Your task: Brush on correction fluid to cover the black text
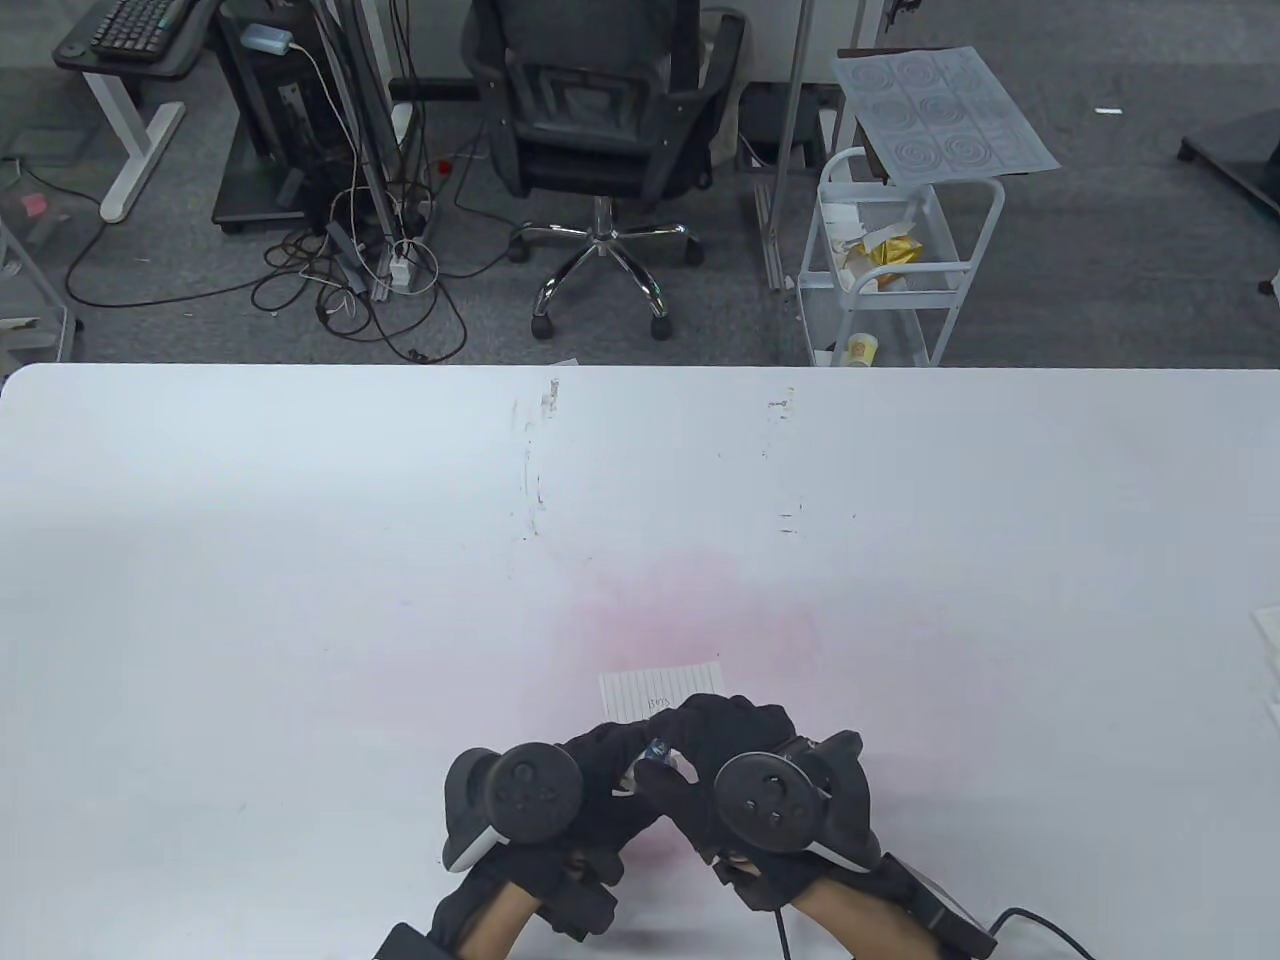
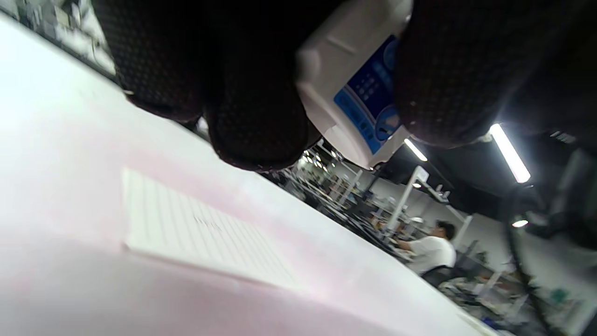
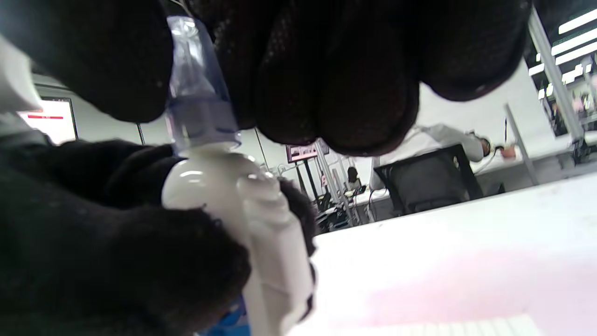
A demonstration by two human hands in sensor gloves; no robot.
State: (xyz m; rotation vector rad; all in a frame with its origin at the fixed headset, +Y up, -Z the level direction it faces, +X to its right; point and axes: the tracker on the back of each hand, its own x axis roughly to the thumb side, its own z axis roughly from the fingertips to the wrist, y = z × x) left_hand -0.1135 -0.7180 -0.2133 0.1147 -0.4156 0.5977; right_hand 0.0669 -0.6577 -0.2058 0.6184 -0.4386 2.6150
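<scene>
Black-gloved, the left hand (image 1: 590,790) is wrapped around the white correction fluid bottle (image 3: 242,224) at lower centre of the table view; the translucent cap (image 3: 198,93) is pinched by the right hand (image 1: 725,745). Uncapping is judged to be the step in hand; withdrawal of the brush is required next. The lined paper (image 1: 660,692) lies just beyond the fingers on the white table (image 1: 300,560). Handwritten text and the blue label (image 2: 368,105) are illegible.
</scene>
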